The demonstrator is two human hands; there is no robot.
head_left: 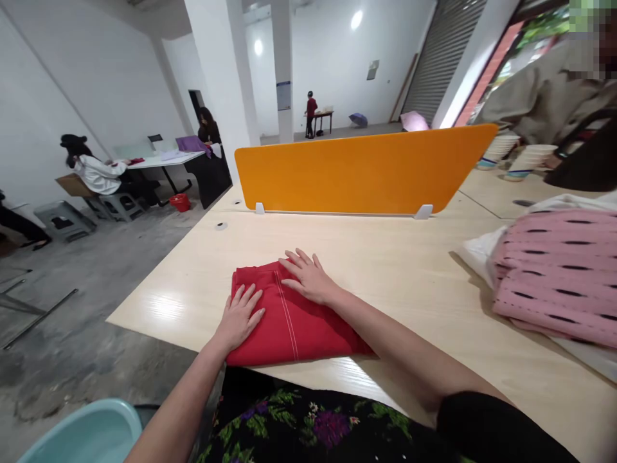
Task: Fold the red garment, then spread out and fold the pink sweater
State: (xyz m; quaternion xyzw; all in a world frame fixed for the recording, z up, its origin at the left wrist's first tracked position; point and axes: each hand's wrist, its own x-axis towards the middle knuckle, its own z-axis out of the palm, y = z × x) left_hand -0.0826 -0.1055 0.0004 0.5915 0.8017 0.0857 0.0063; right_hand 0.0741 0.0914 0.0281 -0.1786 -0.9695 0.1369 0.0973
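Red folded garment point(294, 321) lies lengthwise toward the person, both hands flat, open.

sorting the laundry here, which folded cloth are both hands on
The red folded cloth, under the left hand and right hand. The pink striped stack lies untouched at the right.

This looks like a bare, unfinished workroom set up for sorting and folding clothes: a large hall with white walls, white pillars point(219, 77), a rough grey concrete floor point(87, 302) and a roller shutter point(441, 54). A long pale wooden table point(414, 270) carries an orange divider panel point(357, 170) and a pile of folded pink garments point(562, 273), and other people sit or stand at tables farther off with cloth before them
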